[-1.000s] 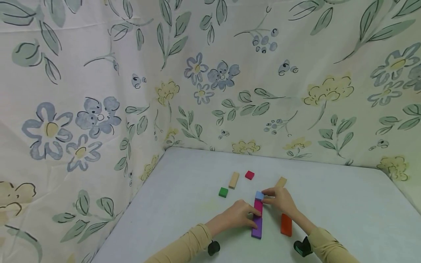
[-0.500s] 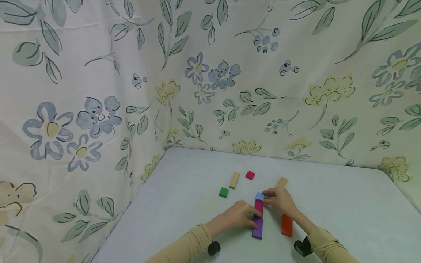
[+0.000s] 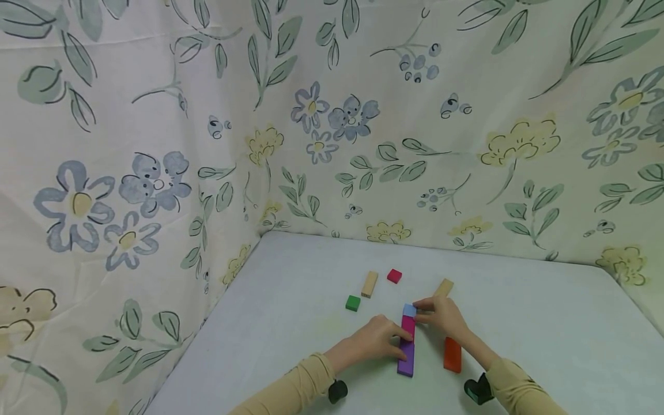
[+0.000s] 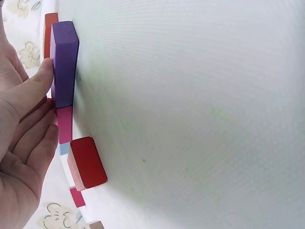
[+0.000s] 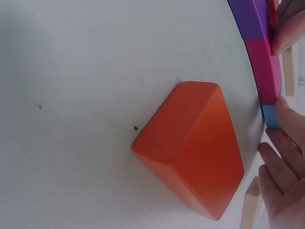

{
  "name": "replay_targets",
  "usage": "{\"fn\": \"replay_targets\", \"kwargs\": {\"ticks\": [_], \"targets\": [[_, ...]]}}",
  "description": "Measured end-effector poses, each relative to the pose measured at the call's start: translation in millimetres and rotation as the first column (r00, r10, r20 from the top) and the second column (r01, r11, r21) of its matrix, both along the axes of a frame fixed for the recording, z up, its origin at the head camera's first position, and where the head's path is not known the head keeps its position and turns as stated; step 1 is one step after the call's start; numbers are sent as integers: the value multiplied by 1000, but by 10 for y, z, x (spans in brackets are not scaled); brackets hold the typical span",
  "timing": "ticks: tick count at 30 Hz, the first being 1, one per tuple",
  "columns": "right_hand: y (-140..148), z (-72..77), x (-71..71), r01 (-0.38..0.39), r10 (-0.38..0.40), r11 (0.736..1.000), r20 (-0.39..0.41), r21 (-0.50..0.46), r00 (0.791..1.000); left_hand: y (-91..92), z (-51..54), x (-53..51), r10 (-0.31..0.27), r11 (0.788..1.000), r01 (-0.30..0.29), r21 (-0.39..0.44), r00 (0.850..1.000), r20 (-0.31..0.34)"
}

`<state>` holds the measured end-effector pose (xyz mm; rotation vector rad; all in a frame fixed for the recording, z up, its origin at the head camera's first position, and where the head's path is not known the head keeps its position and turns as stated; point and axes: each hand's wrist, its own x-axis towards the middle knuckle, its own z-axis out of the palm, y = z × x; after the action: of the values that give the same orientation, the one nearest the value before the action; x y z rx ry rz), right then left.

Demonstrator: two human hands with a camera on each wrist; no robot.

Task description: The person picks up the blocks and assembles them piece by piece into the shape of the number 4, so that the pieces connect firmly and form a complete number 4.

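A purple block [image 3: 406, 367], a magenta block [image 3: 408, 324] and a light blue block [image 3: 409, 310] lie end to end in a straight row. My left hand [image 3: 374, 341] touches the row from the left, thumb on the purple block [image 4: 66, 71], fingers extended by the magenta block [image 4: 65, 125]. At the far end my right hand [image 3: 442, 316] touches the light blue block [image 5: 269, 116] from the right with thumb and index finger, its other fingers loosely bent. A red block [image 4: 89, 162] stands beside the left hand, hidden in the head view.
An orange block [image 3: 452, 355] lies right of the row, near the right forearm. Beyond the hands are a green block [image 3: 353, 303], a crimson block [image 3: 394, 276] and two plain wooden blocks [image 3: 369, 285], one partly behind the right hand. Floral cloth [image 3: 332, 190] hangs around the table [image 3: 290, 276].
The light blue block has shifted very slightly toward me, against the magenta one. Both hands otherwise keep the same places.
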<state>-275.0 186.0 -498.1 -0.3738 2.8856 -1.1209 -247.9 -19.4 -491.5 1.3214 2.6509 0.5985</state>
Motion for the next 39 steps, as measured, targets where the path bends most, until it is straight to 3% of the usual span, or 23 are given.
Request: {"fn": "replay_targets", "kwargs": {"ticks": [14, 22, 32, 39], "targets": [[-9, 29, 23, -2, 2, 1000, 26, -7, 1000, 4, 2, -2, -1, 1000, 1, -14, 1000, -6], [-1, 22, 18, -24, 24, 1000, -3, -3, 1000, 7, -6, -8, 0, 1000, -1, -24, 1000, -11], [28, 51, 44, 4, -4, 1000, -32, 13, 999, 6, -22, -11, -8, 1000, 8, -8, 999, -43], [68, 100, 76, 16, -15, 1000, -44, 11, 999, 8, -6, 1, -2, 1000, 2, -10, 999, -32]]}}
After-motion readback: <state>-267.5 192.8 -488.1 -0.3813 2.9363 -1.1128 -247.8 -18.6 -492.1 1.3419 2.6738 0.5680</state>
